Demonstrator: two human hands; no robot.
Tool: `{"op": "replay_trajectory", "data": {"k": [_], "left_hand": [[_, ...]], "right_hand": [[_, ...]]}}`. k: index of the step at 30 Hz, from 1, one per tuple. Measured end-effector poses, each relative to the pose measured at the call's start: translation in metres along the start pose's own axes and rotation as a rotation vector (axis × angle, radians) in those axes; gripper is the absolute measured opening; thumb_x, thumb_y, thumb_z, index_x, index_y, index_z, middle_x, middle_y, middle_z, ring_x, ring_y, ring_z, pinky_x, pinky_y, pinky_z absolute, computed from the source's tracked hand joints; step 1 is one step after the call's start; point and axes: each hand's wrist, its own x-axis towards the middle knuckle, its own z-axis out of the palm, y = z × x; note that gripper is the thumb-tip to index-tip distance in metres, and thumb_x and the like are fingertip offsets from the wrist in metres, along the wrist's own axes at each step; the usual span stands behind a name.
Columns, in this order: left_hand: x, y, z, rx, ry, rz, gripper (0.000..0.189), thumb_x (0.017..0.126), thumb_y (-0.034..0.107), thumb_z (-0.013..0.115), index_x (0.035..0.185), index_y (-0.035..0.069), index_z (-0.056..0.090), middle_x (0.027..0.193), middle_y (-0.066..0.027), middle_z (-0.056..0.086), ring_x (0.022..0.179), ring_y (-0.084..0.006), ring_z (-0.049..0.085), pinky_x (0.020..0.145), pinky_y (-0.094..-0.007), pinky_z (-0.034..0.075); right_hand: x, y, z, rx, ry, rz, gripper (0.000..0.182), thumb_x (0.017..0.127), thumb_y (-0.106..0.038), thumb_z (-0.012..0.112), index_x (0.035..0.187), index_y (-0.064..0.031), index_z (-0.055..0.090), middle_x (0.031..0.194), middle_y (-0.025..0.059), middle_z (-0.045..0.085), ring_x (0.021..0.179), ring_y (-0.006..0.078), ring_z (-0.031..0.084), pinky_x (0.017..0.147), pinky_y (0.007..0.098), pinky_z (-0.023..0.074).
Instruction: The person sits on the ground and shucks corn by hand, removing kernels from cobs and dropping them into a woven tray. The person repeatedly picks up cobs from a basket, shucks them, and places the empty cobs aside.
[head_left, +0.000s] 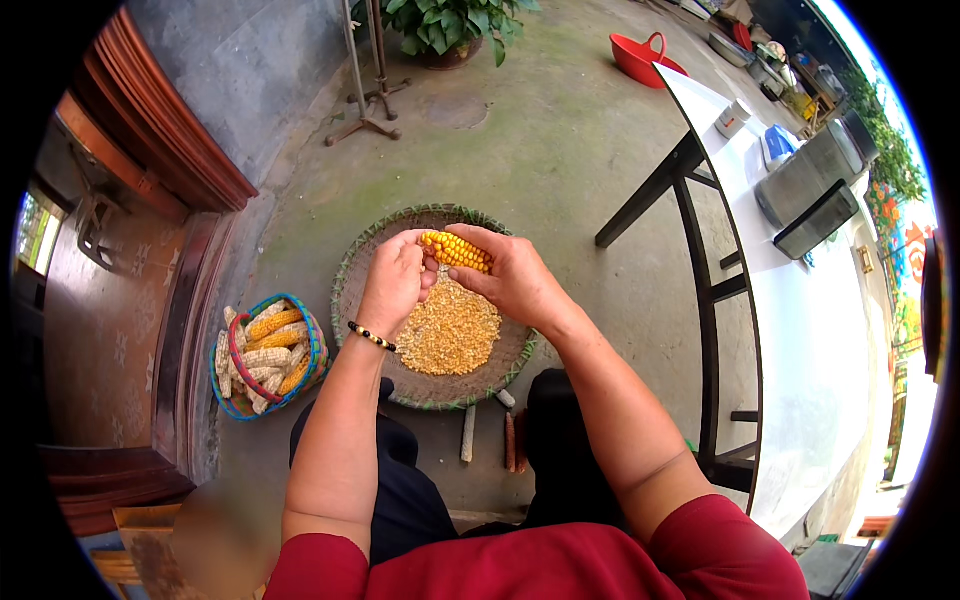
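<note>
Over a round woven tray (360, 247), an ear of yellow corn (457, 251) is held between my two hands. My right hand (510, 274) grips its right end, thumb below and fingers across the top. At the other end, the fingers of my left hand (397, 277) are curled against the tip, where part of the kernels looks stripped. A beaded bracelet (372, 337) circles my left wrist. Loose corn kernels (448, 337) form a heap in the tray beneath. Bare cobs lie by my feet, one pale cob (469, 433) and reddish ones (515, 442).
A colourful woven basket (319, 337) of corn ears and cobs (270, 352) stands at left beside a doorway. At right is a white-topped table (795, 322) bearing a dark phone-like device (816, 220) and a clear container (806, 172). A metal stand (364, 124) and red basket (645, 61) are farther off.
</note>
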Motion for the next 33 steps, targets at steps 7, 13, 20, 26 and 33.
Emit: {"op": "replay_trajectory", "data": {"k": [7, 13, 20, 26, 33], "left_hand": [[-0.002, 0.011, 0.006, -0.113, -0.057, -0.030, 0.026, 0.090, 0.015, 0.038, 0.107, -0.001, 0.050, 0.071, -0.0001, 0.047, 0.057, -0.0050, 0.041, 0.042, -0.0163, 0.029], [0.001, -0.002, 0.006, 0.103, -0.011, 0.003, 0.027, 0.091, 0.018, 0.039, 0.108, 0.001, 0.050, 0.073, 0.0003, 0.048, 0.059, -0.0043, 0.042, 0.044, -0.0159, 0.031], [0.001, -0.008, 0.006, 0.061, 0.007, -0.017, 0.028, 0.091, 0.018, 0.037, 0.109, 0.002, 0.051, 0.074, -0.0002, 0.048, 0.061, -0.0052, 0.043, 0.045, -0.0164, 0.032], [0.002, 0.002, 0.006, -0.173, -0.028, -0.086, 0.026, 0.091, 0.014, 0.036, 0.106, 0.001, 0.053, 0.075, -0.0012, 0.049, 0.059, -0.0053, 0.043, 0.043, -0.0167, 0.032], [0.001, 0.005, -0.004, -0.134, -0.112, -0.082, 0.026, 0.092, 0.016, 0.038, 0.108, -0.001, 0.051, 0.078, -0.0032, 0.050, 0.061, -0.0064, 0.042, 0.043, -0.0168, 0.030]], "right_hand": [[-0.001, 0.006, -0.001, -0.118, 0.075, -0.122, 0.041, 0.072, -0.011, 0.065, 0.111, -0.0031, 0.056, 0.095, 0.0179, 0.062, 0.087, 0.0321, 0.061, 0.074, 0.0347, 0.0485], [-0.003, 0.009, 0.000, -0.187, 0.085, -0.180, 0.041, 0.072, -0.011, 0.065, 0.111, -0.0037, 0.056, 0.095, 0.0173, 0.062, 0.086, 0.0323, 0.061, 0.074, 0.0360, 0.0489], [-0.003, 0.009, 0.000, -0.277, 0.054, -0.164, 0.041, 0.072, -0.011, 0.065, 0.111, -0.0040, 0.057, 0.095, 0.0169, 0.062, 0.084, 0.0327, 0.061, 0.073, 0.0367, 0.0492], [-0.002, 0.007, -0.003, -0.186, 0.029, -0.103, 0.045, 0.070, -0.007, 0.067, 0.114, -0.0026, 0.056, 0.103, 0.0166, 0.062, 0.091, 0.0284, 0.062, 0.079, 0.0326, 0.0484], [-0.002, 0.004, -0.009, -0.113, -0.010, -0.036, 0.047, 0.071, -0.008, 0.070, 0.116, -0.0020, 0.055, 0.101, 0.0159, 0.063, 0.090, 0.0230, 0.062, 0.080, 0.0301, 0.0475]]}}
